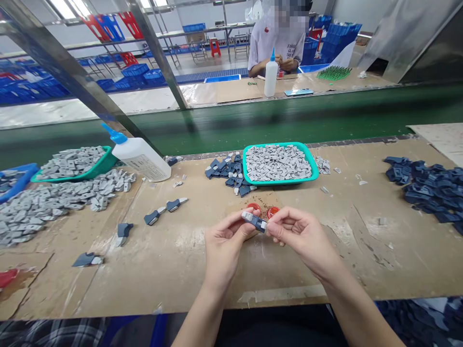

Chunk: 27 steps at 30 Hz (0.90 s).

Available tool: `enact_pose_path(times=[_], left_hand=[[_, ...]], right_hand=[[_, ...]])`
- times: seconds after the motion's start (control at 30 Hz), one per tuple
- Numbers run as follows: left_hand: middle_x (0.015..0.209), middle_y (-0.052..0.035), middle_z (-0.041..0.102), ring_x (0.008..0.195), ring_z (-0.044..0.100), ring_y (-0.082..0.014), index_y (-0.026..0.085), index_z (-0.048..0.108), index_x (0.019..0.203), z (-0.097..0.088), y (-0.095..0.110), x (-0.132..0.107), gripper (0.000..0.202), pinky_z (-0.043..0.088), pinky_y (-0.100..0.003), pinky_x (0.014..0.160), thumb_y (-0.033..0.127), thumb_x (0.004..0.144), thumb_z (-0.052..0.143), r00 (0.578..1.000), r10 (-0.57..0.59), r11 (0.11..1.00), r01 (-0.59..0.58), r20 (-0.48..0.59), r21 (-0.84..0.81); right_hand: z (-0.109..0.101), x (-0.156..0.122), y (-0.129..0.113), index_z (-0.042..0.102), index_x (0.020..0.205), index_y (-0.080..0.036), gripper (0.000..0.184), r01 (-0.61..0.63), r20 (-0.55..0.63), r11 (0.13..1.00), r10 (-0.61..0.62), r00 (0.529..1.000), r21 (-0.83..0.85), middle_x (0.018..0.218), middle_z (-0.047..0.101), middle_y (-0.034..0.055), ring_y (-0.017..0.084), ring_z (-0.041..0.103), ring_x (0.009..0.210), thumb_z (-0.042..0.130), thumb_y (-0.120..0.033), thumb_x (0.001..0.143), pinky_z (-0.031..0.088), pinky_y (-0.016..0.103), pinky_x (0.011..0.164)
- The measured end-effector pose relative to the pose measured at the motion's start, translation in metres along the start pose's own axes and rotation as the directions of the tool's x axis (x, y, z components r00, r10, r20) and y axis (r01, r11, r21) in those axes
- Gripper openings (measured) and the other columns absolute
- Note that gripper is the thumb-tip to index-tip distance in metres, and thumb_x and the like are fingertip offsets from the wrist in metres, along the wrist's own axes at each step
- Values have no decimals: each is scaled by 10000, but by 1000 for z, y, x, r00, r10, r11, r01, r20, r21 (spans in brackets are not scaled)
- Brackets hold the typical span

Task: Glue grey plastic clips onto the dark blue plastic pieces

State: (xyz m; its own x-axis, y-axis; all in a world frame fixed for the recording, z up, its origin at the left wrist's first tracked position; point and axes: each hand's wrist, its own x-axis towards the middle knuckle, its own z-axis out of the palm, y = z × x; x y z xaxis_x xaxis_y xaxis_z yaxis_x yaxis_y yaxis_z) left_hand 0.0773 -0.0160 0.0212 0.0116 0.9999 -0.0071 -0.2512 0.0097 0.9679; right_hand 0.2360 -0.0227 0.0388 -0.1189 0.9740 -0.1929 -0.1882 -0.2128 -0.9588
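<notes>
My left hand point(227, 237) and my right hand point(296, 232) meet over the cardboard-covered bench, both pinched on one small dark blue plastic piece point(255, 221) with grey parts at its two ends. Just behind it sit two small red caps point(263, 209). Beyond them a teal tray point(311, 164) holds several grey parts, with a pile of dark blue pieces point(227, 172) at its left side.
A white glue bottle point(141, 155) with a blue nozzle lies at the left beside another teal tray point(97, 168) and loose grey parts point(43, 202). Finished pieces point(165, 211) lie scattered. More blue pieces point(430, 185) heap at right. A green conveyor point(253, 123) runs behind; another person point(277, 43) works opposite.
</notes>
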Motion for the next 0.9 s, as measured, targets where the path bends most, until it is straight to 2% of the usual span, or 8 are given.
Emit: enact_pose_path(times=[0.23,0.37,0.5,0.57,0.63,0.7,0.8,0.9], left_hand=[[1008,-54,742,975,687,-221,249,761,981,0,-7,-4,219,579,-316,853,162,787,712,997,54,991,-60,55,117],[1060,-53,729,1031,669,-237,259,757,1005,-2,-12,-3,235,577,-331,871,164,799,696,994,69,988,-80,87,134],[1127,-60,715,1054,669,-261,227,735,1058,-6,-8,1,357,575,-347,904,169,708,776,988,-63,995,52,138,81],[1162,-80,704,1057,671,-270,201,690,1149,-12,-4,3,459,561,-377,937,196,701,784,978,-146,986,133,147,97],[1183,-100,693,1082,660,-266,174,622,1247,-25,-2,6,518,532,-399,979,235,748,746,981,-146,976,121,129,183],[1214,-106,676,1127,636,-253,167,543,1328,-47,-2,9,539,490,-414,1026,264,814,671,995,-54,945,23,84,327],[1218,-103,670,1172,605,-254,175,505,1355,-97,-5,14,491,442,-453,1059,247,871,549,987,158,740,-126,12,661],[1188,-126,677,1165,597,-304,149,561,1296,-150,-7,16,463,481,-495,987,178,847,453,974,225,362,-110,28,926]], right_hand=[[1,1,-1,512,795,-201,260,-87,9,991,89,996,-106,650,614,-30,105,547,588,719,-359,782,390,197,490],[0,3,-4,510,877,-201,262,-101,42,978,110,993,-180,812,662,13,123,575,686,699,-364,798,390,190,490],[1,8,-5,548,801,-178,257,-85,77,967,106,991,-242,825,674,44,137,581,709,691,-391,795,420,204,520],[-4,18,-8,596,800,-174,255,-88,192,958,144,971,-274,789,678,44,150,596,704,678,-415,799,438,219,527],[-16,36,-14,658,847,-180,250,-43,279,936,148,949,-351,792,696,50,173,624,720,671,-425,799,469,248,550],[-34,65,-24,699,872,-193,216,85,211,860,27,977,-504,856,722,60,190,648,764,670,-395,800,494,282,611],[-63,117,-38,736,846,-212,136,173,20,564,-266,964,-807,926,736,58,206,659,804,673,-320,793,491,320,703],[-77,164,-43,752,852,-229,140,91,-11,313,-311,950,-945,884,746,45,214,661,788,674,-332,799,463,313,669]])
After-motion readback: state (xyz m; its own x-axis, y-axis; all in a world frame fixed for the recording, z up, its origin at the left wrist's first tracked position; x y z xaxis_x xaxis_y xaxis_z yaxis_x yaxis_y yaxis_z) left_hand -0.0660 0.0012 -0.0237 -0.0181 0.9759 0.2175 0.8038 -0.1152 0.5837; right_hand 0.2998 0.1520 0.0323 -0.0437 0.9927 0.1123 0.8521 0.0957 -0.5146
